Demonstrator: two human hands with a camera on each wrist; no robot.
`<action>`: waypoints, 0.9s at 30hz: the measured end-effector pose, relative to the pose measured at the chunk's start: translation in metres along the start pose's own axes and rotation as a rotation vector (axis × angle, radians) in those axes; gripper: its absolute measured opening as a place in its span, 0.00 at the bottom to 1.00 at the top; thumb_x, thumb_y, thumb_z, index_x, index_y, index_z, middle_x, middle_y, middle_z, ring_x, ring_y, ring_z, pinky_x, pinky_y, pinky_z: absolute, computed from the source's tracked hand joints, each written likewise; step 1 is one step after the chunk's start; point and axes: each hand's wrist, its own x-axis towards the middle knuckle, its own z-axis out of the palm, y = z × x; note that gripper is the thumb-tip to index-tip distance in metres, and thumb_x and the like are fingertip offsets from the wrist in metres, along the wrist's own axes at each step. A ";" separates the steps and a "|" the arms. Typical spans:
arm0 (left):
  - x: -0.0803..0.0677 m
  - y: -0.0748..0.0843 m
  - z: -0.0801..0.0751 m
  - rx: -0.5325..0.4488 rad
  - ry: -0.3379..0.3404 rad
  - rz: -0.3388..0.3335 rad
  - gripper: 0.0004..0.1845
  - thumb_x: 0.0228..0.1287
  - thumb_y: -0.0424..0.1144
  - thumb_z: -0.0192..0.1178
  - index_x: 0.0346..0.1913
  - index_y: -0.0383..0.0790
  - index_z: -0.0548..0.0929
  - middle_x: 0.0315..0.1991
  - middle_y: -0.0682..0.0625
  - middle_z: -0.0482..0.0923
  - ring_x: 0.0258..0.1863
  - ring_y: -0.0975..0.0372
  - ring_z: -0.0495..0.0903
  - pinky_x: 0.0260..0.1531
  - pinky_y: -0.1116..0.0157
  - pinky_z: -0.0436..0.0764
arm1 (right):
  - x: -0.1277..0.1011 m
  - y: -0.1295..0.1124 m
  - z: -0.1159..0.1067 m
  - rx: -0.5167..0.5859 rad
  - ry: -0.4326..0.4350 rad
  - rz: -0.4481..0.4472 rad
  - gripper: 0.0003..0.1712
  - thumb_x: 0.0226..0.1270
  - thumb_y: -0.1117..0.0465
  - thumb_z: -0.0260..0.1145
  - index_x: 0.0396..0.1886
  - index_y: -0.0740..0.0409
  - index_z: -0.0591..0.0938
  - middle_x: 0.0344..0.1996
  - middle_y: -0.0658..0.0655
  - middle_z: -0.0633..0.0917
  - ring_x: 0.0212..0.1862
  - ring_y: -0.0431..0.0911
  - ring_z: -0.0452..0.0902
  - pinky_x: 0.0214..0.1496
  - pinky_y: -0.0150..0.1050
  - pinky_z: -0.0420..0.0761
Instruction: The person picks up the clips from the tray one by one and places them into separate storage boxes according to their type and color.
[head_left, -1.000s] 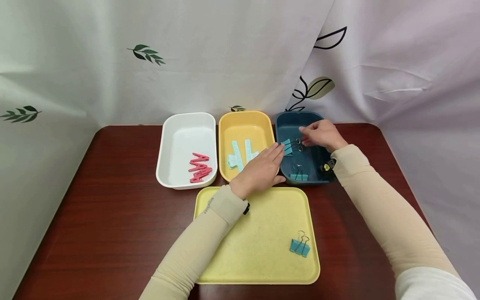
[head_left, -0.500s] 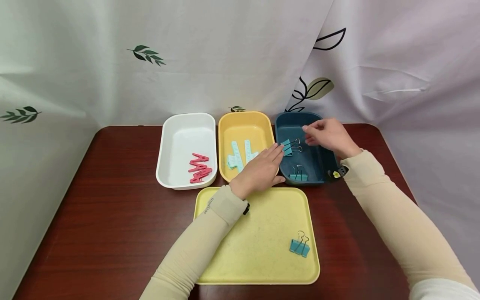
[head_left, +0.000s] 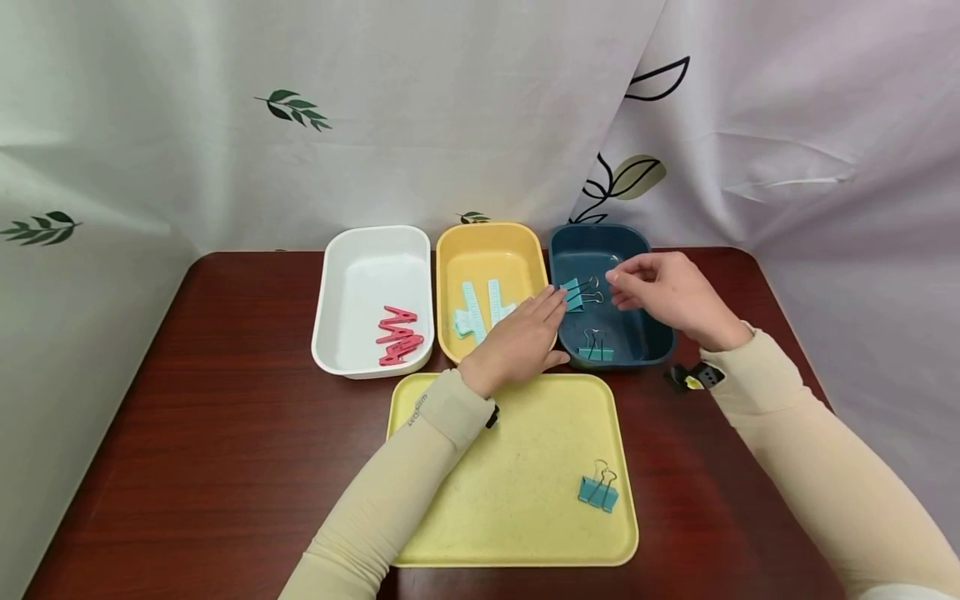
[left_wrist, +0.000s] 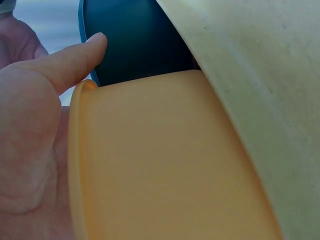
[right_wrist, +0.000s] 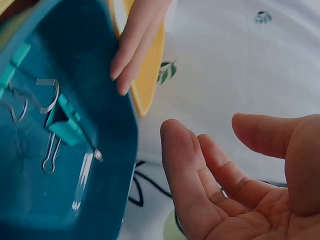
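Observation:
My left hand (head_left: pixel 521 346) rests across the near right part of the yellow bin (head_left: pixel 491 250), its straight fingers reaching the rim of the dark blue bin (head_left: pixel 633 337). Over the right side of that blue bin hovers my right hand (head_left: pixel 671 296), holding nothing; in the right wrist view its thumb stands apart from the loosely bent fingers (right_wrist: pixel 180 155). Inside the blue bin lie a teal binder clip (head_left: pixel 574 296) near the left fingertips and another teal binder clip (head_left: pixel 596 354) at the near end. A third binder clip (head_left: pixel 597 494) lies on the pale yellow tray (head_left: pixel 510 492).
To the left, a white bin (head_left: pixel 375 258) contains several red clothespins (head_left: pixel 397 335). Two mint ruler-shaped clips (head_left: pixel 474 312) lie in the yellow bin, one partly covered by my left hand. All stand on a dark wooden table (head_left: pixel 225 417), with a patterned curtain (head_left: pixel 412 125) behind.
My right hand has drawn back a little to the right and nearer to me, away from the binder clip in the blue bin. The left hand stays put.

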 end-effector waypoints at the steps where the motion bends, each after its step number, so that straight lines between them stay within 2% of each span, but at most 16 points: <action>1: 0.000 0.000 0.000 0.001 0.000 0.000 0.41 0.75 0.55 0.54 0.79 0.34 0.54 0.81 0.44 0.42 0.80 0.54 0.35 0.76 0.61 0.43 | -0.003 -0.001 0.001 0.005 -0.004 -0.006 0.25 0.75 0.46 0.62 0.53 0.64 0.83 0.41 0.61 0.88 0.38 0.46 0.88 0.52 0.49 0.84; 8: 0.000 0.000 0.000 -0.005 0.000 0.003 0.41 0.76 0.55 0.54 0.79 0.34 0.54 0.81 0.44 0.42 0.80 0.54 0.35 0.76 0.60 0.43 | -0.021 -0.003 0.003 -0.002 -0.047 -0.041 0.22 0.76 0.49 0.62 0.51 0.64 0.83 0.38 0.60 0.89 0.37 0.47 0.88 0.45 0.39 0.86; 11: -0.001 0.000 0.000 -0.010 0.004 0.005 0.41 0.76 0.55 0.54 0.79 0.33 0.54 0.81 0.43 0.42 0.80 0.54 0.35 0.76 0.60 0.43 | -0.028 -0.001 0.004 -0.010 -0.060 -0.047 0.22 0.75 0.49 0.63 0.51 0.65 0.84 0.37 0.59 0.89 0.36 0.47 0.88 0.43 0.38 0.86; 22: 0.000 0.000 0.000 -0.010 0.003 0.000 0.41 0.76 0.55 0.53 0.79 0.34 0.53 0.82 0.44 0.41 0.80 0.55 0.35 0.76 0.61 0.43 | -0.050 0.008 0.017 -0.007 -0.150 -0.074 0.16 0.74 0.55 0.65 0.48 0.64 0.84 0.31 0.54 0.88 0.35 0.47 0.87 0.43 0.44 0.86; 27: 0.000 0.000 0.000 -0.009 0.003 -0.003 0.41 0.76 0.55 0.53 0.79 0.34 0.54 0.82 0.44 0.42 0.80 0.55 0.35 0.76 0.61 0.42 | -0.060 0.011 0.027 -0.014 -0.209 -0.086 0.13 0.72 0.56 0.67 0.47 0.62 0.85 0.29 0.50 0.88 0.34 0.47 0.86 0.39 0.43 0.86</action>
